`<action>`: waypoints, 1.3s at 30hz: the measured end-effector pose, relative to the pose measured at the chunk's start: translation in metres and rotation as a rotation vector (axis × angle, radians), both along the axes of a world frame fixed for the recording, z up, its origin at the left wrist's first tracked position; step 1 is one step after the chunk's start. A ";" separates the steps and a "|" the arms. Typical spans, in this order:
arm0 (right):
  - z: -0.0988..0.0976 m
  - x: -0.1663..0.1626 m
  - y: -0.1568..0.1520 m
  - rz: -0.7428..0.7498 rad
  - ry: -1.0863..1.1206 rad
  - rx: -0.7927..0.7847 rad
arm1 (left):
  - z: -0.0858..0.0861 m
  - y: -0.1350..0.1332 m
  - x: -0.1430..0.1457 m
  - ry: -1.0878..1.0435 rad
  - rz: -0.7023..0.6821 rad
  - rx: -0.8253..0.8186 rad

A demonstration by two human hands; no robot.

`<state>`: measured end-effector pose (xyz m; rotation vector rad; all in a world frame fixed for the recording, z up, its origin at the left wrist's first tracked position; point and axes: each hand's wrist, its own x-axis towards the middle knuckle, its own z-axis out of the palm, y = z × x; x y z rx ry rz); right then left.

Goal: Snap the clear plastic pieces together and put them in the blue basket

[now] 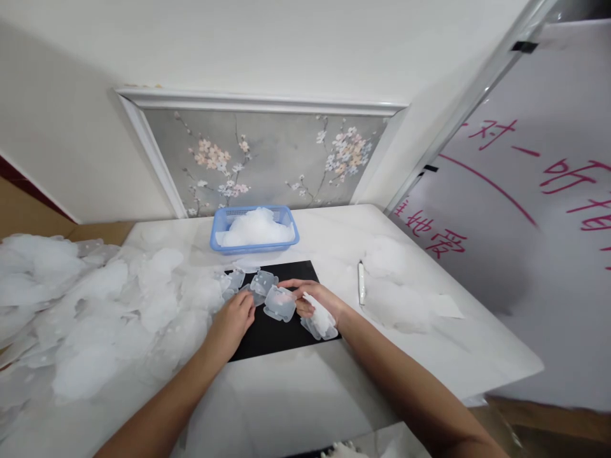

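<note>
Thin translucent plastic pieces, roughly square with rounded tabs on their edges, lie over a black mat (272, 340). My right hand (321, 299) is closed around a small stack of these pieces (321, 320) in its palm. Its fingertips also touch a single plastic piece (280, 303) above the mat. My left hand (236, 317) has curled fingers, with thumb and fingertips together at the edge of a plastic piece (256, 296). Another piece (264, 282) overlaps just beyond, and one more (235, 280) lies at the mat's far left corner.
A large loose pile of translucent pieces (109, 318) spreads over the left side of the white table (286, 394). A blue basket (254, 247) with more pieces stands against the wall. At right lie a white pen-like tool (361, 283) and further pieces (396, 296). A whiteboard (525, 286) borders the right.
</note>
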<state>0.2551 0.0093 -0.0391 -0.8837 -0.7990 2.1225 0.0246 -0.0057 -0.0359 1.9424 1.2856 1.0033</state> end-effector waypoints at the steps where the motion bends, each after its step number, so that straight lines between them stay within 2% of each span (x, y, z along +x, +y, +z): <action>1: -0.001 0.000 0.000 -0.002 -0.004 0.001 | 0.003 -0.001 0.000 0.029 0.010 0.006; 5: -0.004 0.001 0.003 -0.016 -0.020 0.005 | 0.015 -0.006 0.002 0.001 0.086 -0.086; 11: -0.005 0.002 0.004 -0.053 -0.009 0.019 | 0.016 -0.003 0.001 -0.378 0.207 -0.388; 15: -0.004 0.003 0.004 -0.061 -0.007 0.016 | 0.016 0.000 0.003 -0.731 0.186 -0.665; 24: -0.007 0.005 0.006 -0.135 0.007 0.041 | 0.019 0.005 0.001 -0.963 0.154 -0.926; 28: -0.002 0.006 0.004 -0.143 0.039 0.097 | 0.020 0.004 0.000 -0.985 0.096 -0.946; 31: -0.001 0.005 0.004 -0.178 0.032 0.143 | 0.020 0.002 0.001 -0.984 0.072 -0.888; 35: -0.005 -0.001 0.005 -0.197 0.032 0.159 | 0.019 -0.002 0.007 -0.881 0.093 -0.661; 39: -0.006 -0.010 0.003 -0.065 0.065 0.088 | 0.013 -0.010 0.015 -0.651 0.074 -0.408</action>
